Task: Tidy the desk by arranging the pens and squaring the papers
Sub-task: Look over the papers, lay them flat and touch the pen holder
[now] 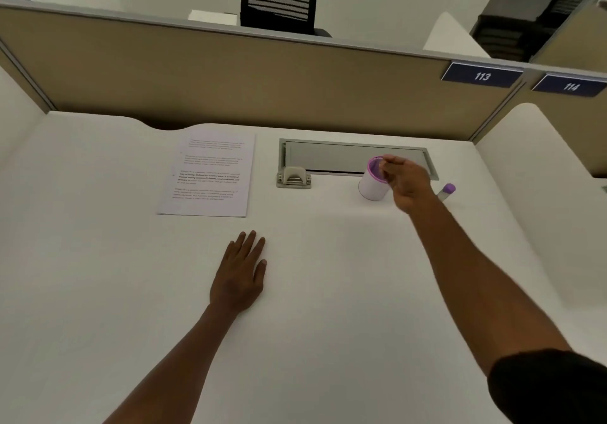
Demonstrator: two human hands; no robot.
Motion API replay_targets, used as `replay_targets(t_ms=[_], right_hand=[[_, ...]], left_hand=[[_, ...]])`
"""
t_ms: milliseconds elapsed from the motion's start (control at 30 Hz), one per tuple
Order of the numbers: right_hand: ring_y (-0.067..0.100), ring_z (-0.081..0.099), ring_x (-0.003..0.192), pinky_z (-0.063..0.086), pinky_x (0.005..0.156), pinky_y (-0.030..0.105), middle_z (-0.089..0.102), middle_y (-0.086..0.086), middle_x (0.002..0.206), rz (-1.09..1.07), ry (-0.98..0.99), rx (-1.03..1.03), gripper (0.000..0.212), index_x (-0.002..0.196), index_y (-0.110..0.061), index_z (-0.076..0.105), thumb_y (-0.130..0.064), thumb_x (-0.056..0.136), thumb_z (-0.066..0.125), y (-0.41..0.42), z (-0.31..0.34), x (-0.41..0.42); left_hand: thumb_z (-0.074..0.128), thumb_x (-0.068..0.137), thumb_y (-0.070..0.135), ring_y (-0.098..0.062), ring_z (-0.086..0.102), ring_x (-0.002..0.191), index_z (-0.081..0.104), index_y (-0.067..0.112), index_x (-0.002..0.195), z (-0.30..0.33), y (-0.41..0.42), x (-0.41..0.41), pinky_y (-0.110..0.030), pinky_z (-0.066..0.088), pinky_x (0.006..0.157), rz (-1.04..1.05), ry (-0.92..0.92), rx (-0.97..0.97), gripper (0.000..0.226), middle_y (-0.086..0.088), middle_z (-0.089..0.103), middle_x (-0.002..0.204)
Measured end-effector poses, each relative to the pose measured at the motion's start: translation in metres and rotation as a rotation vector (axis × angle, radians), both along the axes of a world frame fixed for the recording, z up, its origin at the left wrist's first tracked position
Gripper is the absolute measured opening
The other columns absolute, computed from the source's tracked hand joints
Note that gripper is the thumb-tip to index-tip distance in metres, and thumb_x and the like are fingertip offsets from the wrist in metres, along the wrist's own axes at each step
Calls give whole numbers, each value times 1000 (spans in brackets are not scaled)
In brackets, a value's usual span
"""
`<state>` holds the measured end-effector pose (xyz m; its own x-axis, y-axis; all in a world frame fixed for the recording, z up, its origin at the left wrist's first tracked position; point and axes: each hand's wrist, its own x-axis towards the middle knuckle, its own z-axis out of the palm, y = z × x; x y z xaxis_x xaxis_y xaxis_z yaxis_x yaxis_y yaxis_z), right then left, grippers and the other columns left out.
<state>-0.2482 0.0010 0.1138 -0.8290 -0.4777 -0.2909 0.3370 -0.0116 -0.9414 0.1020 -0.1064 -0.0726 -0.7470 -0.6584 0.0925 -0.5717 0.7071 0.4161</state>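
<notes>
A stack of printed papers (207, 175) lies flat on the white desk (328, 292), left of centre near the back. A white cup with a purple rim (369, 187) stands at the back right. My right hand (405, 182) hovers at the cup's rim, blurred, fingers bunched over the opening; whether it holds a pen I cannot tell. Just right of that hand a purple-capped marker (447, 191) lies on the desk. My left hand (241, 271) rests flat on the desk in front of the papers, fingers together, holding nothing.
A grey cable tray with a flip lid (328, 157) is set into the desk behind the cup, with a small latch (294, 178) at its left end. A tan partition (230, 72) closes the back; number plates 113 (482, 76) and 114 (571, 87) hang on it.
</notes>
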Motion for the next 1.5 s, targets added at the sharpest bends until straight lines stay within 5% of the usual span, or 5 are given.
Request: replay_targets(t_ms=[167,400,1000,1200,1500], right_hand=[[18,66,87,56,87,35,74,10,99,-4,582,622,20,96,-7,76,-1,80,65,-18,-4,-57],[27,68,93,50,85,29,76,7,94,294,1026,954,23,86,-12,78,-2,80,58,-38,-19,-73],[28,70,85,51,80,30,76,10,89,151,1089,812,18,90,-11,78,-15,82,62,-38,-30,-20],[7,68,70,53,73,21,77,1,79,680,738,541,4,80,-15,79,-16,76,77,-7,-76,134],[17,62,77,49,74,30,68,2,83,938,906,645,15,87,-14,74,-25,78,71,14,-122,225]], left_hand=[[26,99,44,-11,9,153,31,25,154,0,-2,-1,-34,8,126,-1,13,14,58,5,21,164],[34,101,39,-11,12,153,36,25,152,-2,-2,-2,-37,14,125,9,42,-1,54,6,25,163],[42,104,20,-9,21,150,47,18,146,5,-6,2,-36,15,125,29,213,186,42,4,37,157],[41,102,20,-13,32,147,55,13,139,11,2,13,-33,23,122,204,302,107,41,2,53,146],[41,102,24,-19,25,150,46,12,146,-1,9,54,-37,17,124,177,164,51,46,-3,38,156]])
